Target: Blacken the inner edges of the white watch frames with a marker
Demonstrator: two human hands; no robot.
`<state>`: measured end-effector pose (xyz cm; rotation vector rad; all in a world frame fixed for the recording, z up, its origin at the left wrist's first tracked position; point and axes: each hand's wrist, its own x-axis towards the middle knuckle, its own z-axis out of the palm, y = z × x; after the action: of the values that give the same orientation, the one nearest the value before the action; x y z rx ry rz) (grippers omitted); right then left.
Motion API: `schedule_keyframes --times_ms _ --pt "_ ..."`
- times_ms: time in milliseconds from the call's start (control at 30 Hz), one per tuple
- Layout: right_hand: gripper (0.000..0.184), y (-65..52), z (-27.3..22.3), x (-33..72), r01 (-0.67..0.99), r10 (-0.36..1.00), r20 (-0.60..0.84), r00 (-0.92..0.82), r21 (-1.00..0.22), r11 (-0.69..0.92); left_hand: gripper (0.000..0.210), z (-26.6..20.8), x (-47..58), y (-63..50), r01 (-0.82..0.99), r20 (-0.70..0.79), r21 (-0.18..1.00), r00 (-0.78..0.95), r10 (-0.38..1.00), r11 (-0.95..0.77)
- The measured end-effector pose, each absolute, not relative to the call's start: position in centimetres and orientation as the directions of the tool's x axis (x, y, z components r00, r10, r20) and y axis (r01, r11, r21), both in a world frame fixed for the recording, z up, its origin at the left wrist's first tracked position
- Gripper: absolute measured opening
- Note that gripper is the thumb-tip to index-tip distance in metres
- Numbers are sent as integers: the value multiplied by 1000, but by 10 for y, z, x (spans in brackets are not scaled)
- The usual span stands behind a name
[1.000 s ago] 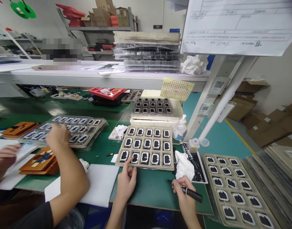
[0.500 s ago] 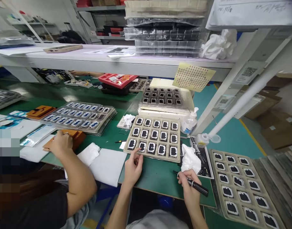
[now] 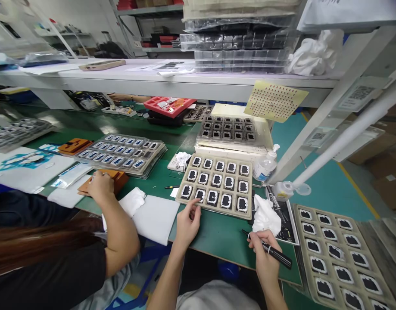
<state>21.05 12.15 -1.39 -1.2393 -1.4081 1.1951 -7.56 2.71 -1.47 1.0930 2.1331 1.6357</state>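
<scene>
My left hand (image 3: 188,221) is at the front edge of a beige tray (image 3: 228,213) holding rows of small black pieces with white frames. Its index finger reaches out to the near edge of one white-framed piece (image 3: 200,195) in the front row, while the other fingers curl loosely with nothing visible in them. In my right hand (image 3: 264,252) is a thick black marker pen (image 3: 281,257), its dark tip pointing left over the green table. A crumpled white cloth (image 3: 265,215) lies just beyond that hand.
A second tray (image 3: 343,297) of similar pieces lies at right. Behind the near tray stand a pump bottle (image 3: 265,165) and a raised clear tray (image 3: 228,129). At left, a co-worker's hand (image 3: 101,186) rests on an orange block (image 3: 120,181). A shelf (image 3: 152,84) crosses above.
The camera view has turned slightly left, so everything appears shifted right. My finger stays by the same front-row piece, and the marker pen remains in my right hand.
</scene>
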Motion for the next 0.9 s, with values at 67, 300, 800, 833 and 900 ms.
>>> schedule_keyframes --times_ms 67,300,800,833,900 --pt "72 123 -17 212 136 995 15 -103 -990 29 44 -15 -76 28 411 231 906 -680 696 102" --pt "76 126 -24 215 162 996 -2 -89 -987 13 49 -18 -77 31 405 206 908 -658 724 109" --pt "70 129 -40 220 190 995 -18 -99 -982 1 50 -25 -78 33 408 209 907 -650 731 104" --pt "70 129 -42 221 192 995 -17 -98 -981 2 50 -25 -78 33 406 206 908 -648 733 104" --pt "68 129 -45 221 192 995 -17 -98 -981 2 51 -25 -78 33 401 202 910 -646 736 103"
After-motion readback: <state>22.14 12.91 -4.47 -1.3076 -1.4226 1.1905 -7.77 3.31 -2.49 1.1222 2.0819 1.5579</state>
